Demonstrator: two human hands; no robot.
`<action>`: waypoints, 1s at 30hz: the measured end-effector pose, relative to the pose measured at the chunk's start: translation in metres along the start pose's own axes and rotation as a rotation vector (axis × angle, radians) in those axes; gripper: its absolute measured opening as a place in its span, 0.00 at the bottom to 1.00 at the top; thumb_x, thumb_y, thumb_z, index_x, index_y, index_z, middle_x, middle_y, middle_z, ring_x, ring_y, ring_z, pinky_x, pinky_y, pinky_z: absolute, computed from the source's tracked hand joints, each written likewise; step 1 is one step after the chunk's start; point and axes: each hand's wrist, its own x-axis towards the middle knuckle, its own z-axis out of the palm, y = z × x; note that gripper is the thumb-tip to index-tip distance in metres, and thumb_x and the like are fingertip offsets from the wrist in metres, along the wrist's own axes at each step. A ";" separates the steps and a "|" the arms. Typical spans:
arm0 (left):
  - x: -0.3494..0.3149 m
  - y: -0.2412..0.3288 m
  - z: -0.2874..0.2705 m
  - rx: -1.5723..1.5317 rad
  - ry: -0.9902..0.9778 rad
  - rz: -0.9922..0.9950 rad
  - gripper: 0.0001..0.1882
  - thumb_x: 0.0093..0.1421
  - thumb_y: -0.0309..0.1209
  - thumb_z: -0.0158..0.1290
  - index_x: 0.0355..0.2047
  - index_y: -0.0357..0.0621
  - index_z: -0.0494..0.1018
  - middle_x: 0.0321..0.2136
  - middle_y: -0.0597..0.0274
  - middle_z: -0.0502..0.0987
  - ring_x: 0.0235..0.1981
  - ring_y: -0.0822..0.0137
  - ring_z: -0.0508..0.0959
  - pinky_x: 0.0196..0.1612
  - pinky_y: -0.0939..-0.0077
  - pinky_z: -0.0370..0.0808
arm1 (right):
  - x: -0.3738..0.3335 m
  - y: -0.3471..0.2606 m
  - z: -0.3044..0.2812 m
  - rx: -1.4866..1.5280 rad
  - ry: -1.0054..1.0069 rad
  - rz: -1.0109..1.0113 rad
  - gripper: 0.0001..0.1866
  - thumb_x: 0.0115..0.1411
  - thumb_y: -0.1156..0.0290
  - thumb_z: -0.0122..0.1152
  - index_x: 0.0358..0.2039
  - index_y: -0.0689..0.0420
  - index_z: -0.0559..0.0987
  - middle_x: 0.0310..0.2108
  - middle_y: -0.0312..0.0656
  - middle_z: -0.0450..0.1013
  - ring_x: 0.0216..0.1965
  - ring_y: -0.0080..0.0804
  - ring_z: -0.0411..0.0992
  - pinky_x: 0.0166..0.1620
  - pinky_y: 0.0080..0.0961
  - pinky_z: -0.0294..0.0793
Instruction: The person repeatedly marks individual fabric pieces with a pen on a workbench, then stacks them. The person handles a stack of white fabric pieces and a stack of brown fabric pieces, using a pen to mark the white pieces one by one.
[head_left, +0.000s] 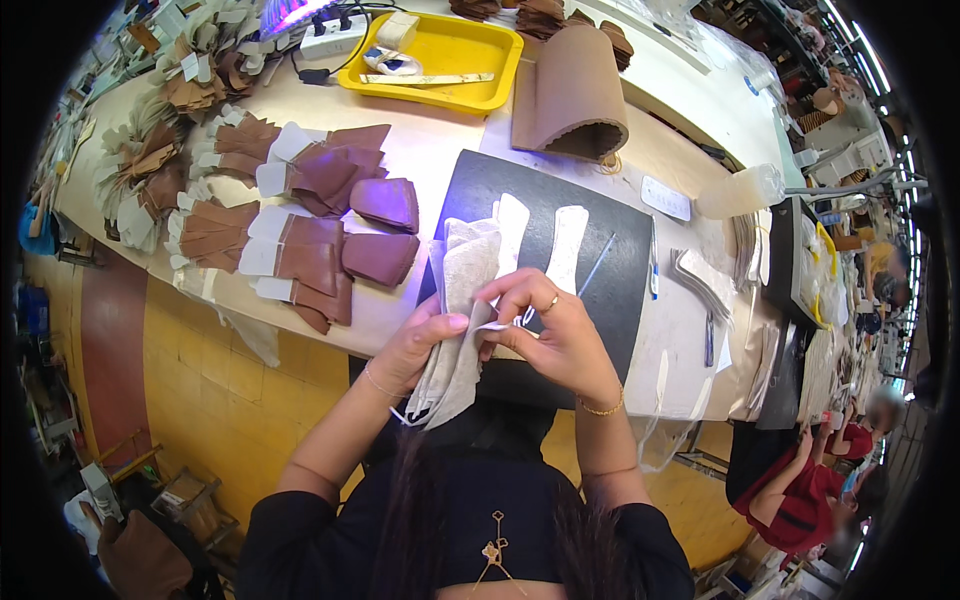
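Just above the near edge of a black mat (pixel 480 185), my left hand (pixel 425 345) is closed around a stack of pale grey, curved fabric pieces (pixel 462 275). My right hand (pixel 550 330) pinches the edge of one piece of that stack between thumb and forefinger and lifts it a little. On the mat beyond my hands lie two white cut pieces (pixel 567 245), one partly behind the stack. To their right a thin blue stick-like tool (pixel 597 262) rests on the mat.
Brown leather pieces (pixel 310 260) lie in fanned stacks at left. A yellow tray (pixel 430 90) and a brown arched block (pixel 570 95) stand at the back. At right are a translucent bottle (pixel 745 190), white stacked pieces (pixel 703 280) and pens (pixel 654 270). People in red (pixel 800 500) sit at far right.
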 end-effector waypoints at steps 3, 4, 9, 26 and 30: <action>-0.003 0.000 -0.005 0.012 0.057 0.027 0.31 0.57 0.44 0.61 0.54 0.37 0.68 0.39 0.56 0.76 0.35 0.65 0.79 0.38 0.70 0.80 | 0.002 0.005 -0.005 0.237 -0.046 -0.040 0.11 0.57 0.82 0.68 0.33 0.56 0.73 0.40 0.42 0.74 0.43 0.32 0.76 0.46 0.29 0.77; -0.002 0.001 -0.007 0.017 0.064 0.038 0.31 0.57 0.45 0.61 0.53 0.37 0.68 0.40 0.56 0.76 0.35 0.65 0.79 0.38 0.70 0.80 | 0.003 0.006 -0.007 0.355 -0.041 -0.053 0.12 0.58 0.82 0.68 0.34 0.56 0.72 0.40 0.42 0.73 0.43 0.32 0.76 0.45 0.29 0.78; -0.014 0.010 -0.024 0.010 -0.030 0.036 0.32 0.53 0.48 0.63 0.49 0.38 0.66 0.33 0.57 0.71 0.29 0.67 0.75 0.36 0.73 0.74 | 0.024 0.022 -0.031 0.684 0.297 -0.002 0.15 0.62 0.76 0.69 0.42 0.57 0.70 0.39 0.39 0.73 0.34 0.23 0.77 0.31 0.19 0.79; -0.022 0.013 -0.030 0.308 -0.119 -0.032 0.34 0.51 0.32 0.68 0.56 0.39 0.67 0.42 0.64 0.73 0.42 0.72 0.75 0.45 0.76 0.73 | 0.032 0.027 -0.014 0.036 -0.022 -0.146 0.23 0.48 0.68 0.79 0.46 0.50 0.83 0.48 0.40 0.66 0.50 0.39 0.66 0.53 0.31 0.70; -0.023 0.014 -0.018 0.311 -0.049 -0.083 0.44 0.53 0.30 0.68 0.67 0.37 0.58 0.56 0.60 0.70 0.56 0.68 0.72 0.59 0.71 0.70 | 0.018 0.004 -0.009 -0.165 -0.039 -0.161 0.26 0.44 0.65 0.82 0.46 0.47 0.84 0.47 0.38 0.64 0.51 0.36 0.65 0.54 0.32 0.69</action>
